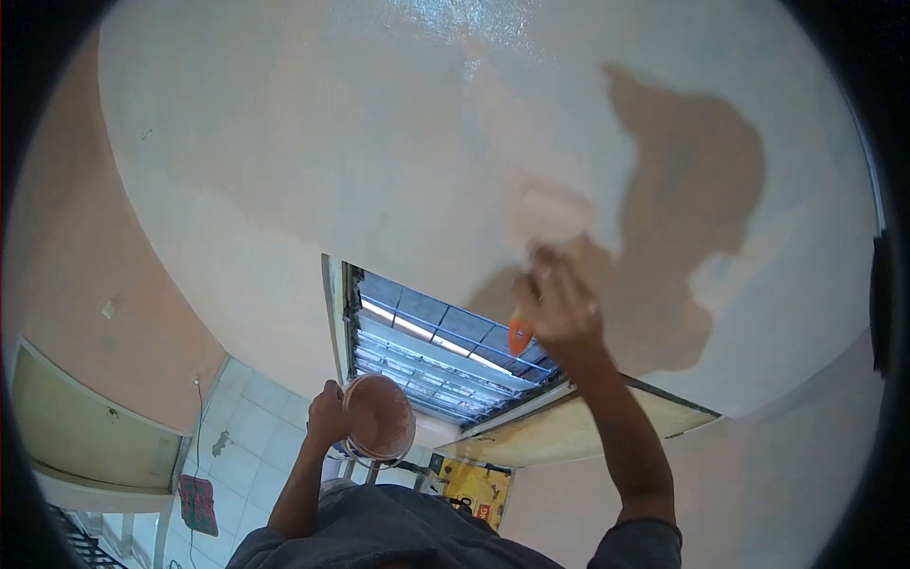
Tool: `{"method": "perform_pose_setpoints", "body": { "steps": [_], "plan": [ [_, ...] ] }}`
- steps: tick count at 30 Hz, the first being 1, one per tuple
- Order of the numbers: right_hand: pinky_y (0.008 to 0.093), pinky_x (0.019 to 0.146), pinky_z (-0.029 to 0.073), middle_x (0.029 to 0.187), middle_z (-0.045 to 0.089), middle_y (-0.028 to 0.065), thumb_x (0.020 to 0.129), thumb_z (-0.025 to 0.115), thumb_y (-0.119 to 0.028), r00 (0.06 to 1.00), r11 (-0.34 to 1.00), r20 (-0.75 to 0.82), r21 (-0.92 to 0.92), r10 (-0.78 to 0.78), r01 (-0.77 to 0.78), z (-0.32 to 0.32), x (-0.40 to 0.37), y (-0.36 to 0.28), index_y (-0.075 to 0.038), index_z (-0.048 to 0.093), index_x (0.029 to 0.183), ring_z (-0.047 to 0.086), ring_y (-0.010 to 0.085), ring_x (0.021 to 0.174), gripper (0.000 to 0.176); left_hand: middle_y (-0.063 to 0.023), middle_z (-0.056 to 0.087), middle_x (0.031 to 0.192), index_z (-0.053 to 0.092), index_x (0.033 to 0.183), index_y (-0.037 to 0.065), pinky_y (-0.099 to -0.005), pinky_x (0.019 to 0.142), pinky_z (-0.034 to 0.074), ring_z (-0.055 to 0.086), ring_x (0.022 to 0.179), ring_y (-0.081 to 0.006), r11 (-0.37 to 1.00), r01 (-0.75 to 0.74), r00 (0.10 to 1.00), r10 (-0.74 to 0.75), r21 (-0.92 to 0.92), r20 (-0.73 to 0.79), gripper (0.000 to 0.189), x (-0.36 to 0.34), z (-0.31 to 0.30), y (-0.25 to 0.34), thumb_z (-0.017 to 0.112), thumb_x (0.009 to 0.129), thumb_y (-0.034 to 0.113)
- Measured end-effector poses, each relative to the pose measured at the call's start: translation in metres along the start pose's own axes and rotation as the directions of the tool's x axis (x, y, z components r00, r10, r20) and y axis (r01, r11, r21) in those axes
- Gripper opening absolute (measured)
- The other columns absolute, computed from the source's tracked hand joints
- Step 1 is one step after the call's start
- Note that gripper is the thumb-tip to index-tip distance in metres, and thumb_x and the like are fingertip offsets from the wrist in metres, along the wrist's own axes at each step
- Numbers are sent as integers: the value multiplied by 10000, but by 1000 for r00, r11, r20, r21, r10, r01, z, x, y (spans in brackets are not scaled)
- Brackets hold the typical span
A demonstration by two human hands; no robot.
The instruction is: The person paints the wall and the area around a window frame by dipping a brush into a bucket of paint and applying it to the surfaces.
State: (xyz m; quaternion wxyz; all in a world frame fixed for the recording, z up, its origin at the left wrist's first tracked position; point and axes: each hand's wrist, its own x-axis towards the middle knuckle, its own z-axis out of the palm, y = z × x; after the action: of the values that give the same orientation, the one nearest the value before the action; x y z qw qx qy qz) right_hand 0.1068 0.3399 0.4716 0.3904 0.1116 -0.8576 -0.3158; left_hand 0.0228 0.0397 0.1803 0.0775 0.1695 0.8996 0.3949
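My right hand is raised to the pale wall, its fingers wrapped round a paintbrush. Below the fingers shows the brush's orange handle. Above them is a blurred pinkish patch where the brush meets the wall; bristles and wet paint cannot be told apart there. Lower down, my left hand grips the side of a small paint bucket by its rim. The bucket is tilted so its inside shows, coated in pinkish paint, with a thin wire handle hanging underneath.
A louvred window with bars is set in the wall between my hands. Far below are a tiled floor, a yellow board or box, a pink-and-green mat and a cable by a door. Shadows fall on the wall at right.
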Motion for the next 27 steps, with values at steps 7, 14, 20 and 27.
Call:
{"method": "perform_pose_setpoints", "body": {
  "steps": [7,14,20,27],
  "plan": [
    [349,758,547,1010,646,106,688,656,-29,982,784,170,596,84,-171,-29,4,0,-71,631,840,635,251,965,160,-229,621,757,496,881,12,-494,670,474,614,752,-435,997,64,997,-62,-44,41,292,6,4,-7,658,694,168],
    [364,811,516,1052,644,97,703,644,14,986,942,-150,335,73,-19,-82,102,95,-79,668,957,631,246,973,272,-238,630,785,504,889,8,-489,684,478,619,778,-436,998,19,999,-17,-53,45,312,7,-8,22,671,696,189],
    [391,889,489,1099,647,121,802,679,-82,945,958,-237,231,227,-172,-66,123,93,-64,628,1083,615,292,1040,287,-229,626,774,508,842,9,-453,650,478,625,757,-409,997,35,999,-35,-64,7,323,12,5,2,693,666,207],
    [343,758,553,1071,588,163,731,640,-136,945,895,191,413,-266,169,-1,42,-35,-41,613,857,607,272,1018,161,-236,631,791,511,893,3,-483,703,480,621,794,-434,996,61,998,-61,-70,10,370,12,-5,6,698,670,233]
  ]
}}
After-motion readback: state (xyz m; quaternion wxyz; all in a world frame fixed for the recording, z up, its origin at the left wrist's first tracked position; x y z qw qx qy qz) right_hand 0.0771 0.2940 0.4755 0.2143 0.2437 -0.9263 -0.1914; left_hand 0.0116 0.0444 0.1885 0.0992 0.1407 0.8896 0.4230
